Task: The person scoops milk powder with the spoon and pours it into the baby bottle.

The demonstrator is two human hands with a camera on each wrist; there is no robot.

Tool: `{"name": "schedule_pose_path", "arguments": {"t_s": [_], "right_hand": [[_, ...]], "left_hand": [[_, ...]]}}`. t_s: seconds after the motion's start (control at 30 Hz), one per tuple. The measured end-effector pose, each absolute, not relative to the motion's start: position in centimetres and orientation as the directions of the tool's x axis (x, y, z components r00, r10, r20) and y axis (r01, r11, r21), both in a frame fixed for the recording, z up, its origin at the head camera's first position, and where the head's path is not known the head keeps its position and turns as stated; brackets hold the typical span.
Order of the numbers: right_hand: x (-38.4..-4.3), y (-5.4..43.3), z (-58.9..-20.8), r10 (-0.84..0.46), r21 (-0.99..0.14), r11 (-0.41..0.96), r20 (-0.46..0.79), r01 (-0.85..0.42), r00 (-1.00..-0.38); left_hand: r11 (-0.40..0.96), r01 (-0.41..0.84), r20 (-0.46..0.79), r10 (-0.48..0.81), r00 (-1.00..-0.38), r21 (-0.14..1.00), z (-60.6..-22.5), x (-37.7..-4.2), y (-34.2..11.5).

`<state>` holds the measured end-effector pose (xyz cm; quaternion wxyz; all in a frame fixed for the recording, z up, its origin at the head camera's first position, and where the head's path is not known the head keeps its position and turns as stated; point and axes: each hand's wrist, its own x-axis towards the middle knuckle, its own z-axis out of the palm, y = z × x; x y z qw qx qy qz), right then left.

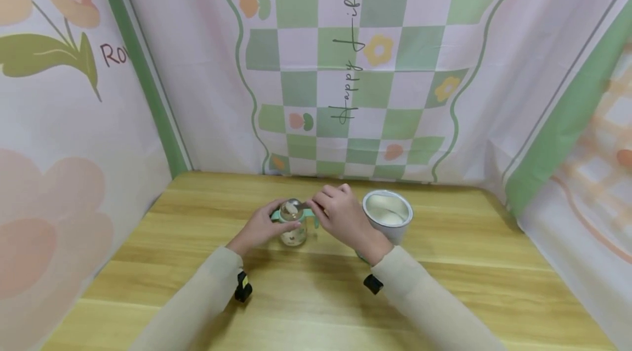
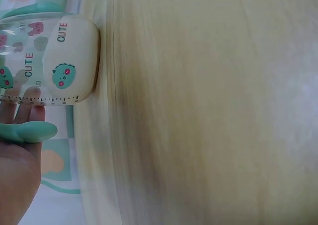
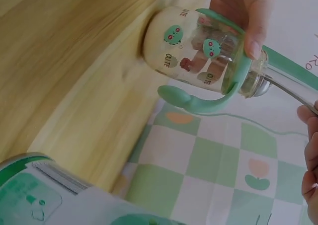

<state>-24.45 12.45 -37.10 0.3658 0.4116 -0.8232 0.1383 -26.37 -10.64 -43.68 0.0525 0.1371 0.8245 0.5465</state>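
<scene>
Wood-grain table (image 1: 316,310) | checked curtain (image 1: 336,49) behind | left grip (image 1: 261,226) curled round bottle (image 1: 294,238) | right grip (image 1: 343,218) pinching spoon (image 1: 302,206) at its mouth

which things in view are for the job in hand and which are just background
Apparently for the job:
- green-handled bottle, gripped by the left hand
- metal spoon, held by the right hand at the bottle's mouth
- open tub with pale contents

Just background:
- wooden table, as support
- patterned curtain
- black pieces by the sleeves
</scene>
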Motion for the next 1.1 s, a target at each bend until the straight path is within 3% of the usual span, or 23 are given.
{"name": "schedule_pose_path", "arguments": {"t_s": [0.47,0.8,1.1], "right_hand": [[-24.2,12.5,-37.4,-0.671,0.285,0.597,0.689,-0.750,-0.273],[-23.6,12.5,-36.7,-0.777,0.432,0.518,0.599,-0.738,-0.195],[-22.8,12.4,-36.0,-0.818,0.463,0.495,0.533,-0.736,-0.215]], "left_hand": [[0.372,0.148,0.045,0.271,-0.962,0.916,-43.7,-26.2,-10.7],[0.378,0.144,0.043,0.262,-0.964,0.915,-43.7,-26.3,-10.6],[0.366,0.128,0.032,0.258,-0.966,0.922,-43.4,-26.2,-10.6]]}}
